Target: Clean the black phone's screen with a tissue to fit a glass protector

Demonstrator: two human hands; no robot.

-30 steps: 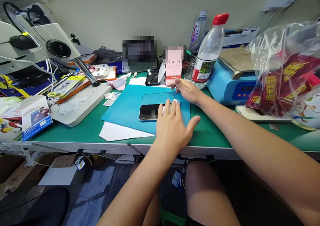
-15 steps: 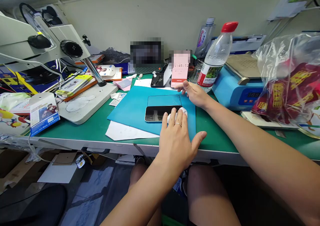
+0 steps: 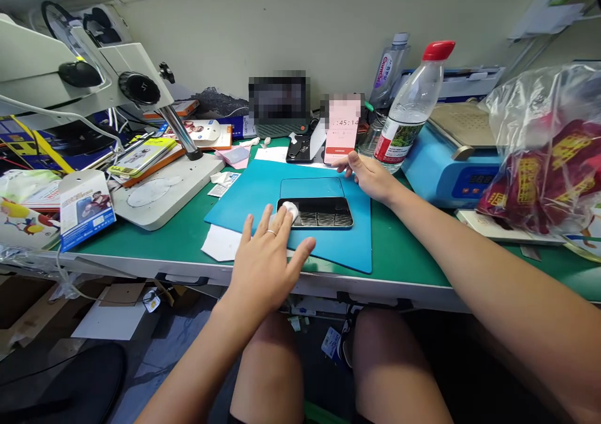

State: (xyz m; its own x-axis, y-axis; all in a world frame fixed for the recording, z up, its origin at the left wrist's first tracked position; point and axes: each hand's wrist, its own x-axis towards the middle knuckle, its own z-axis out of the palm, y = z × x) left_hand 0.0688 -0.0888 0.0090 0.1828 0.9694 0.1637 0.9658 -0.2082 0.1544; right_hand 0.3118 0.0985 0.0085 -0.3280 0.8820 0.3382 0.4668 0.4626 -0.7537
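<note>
A phone (image 3: 323, 212) with a dark, glossy screen lies face up on a blue mat (image 3: 244, 192). My left hand (image 3: 267, 255) is palm down at its left end, fingers stretched out. Under the fingertips a crumpled white wipe (image 3: 291, 210) is pressed against the glass. Behind the phone lies a clear, dark-edged screen protector (image 3: 312, 187). My right hand (image 3: 369, 175) rests at the mat's right back corner, thumb up and fingers loosely bent, with nothing visible in it.
A microscope stand (image 3: 164, 192) and small packets are on the left. At the back stand a lit phone (image 3: 342, 129) showing a timer and a red-capped bottle (image 3: 413, 104). To the right are a blue scale (image 3: 451, 167) and a plastic bag (image 3: 539, 155) of red packets.
My left hand has slid the wipe from the phone's right end to its left end. The right hand stays in place. The view has shifted slightly.
</note>
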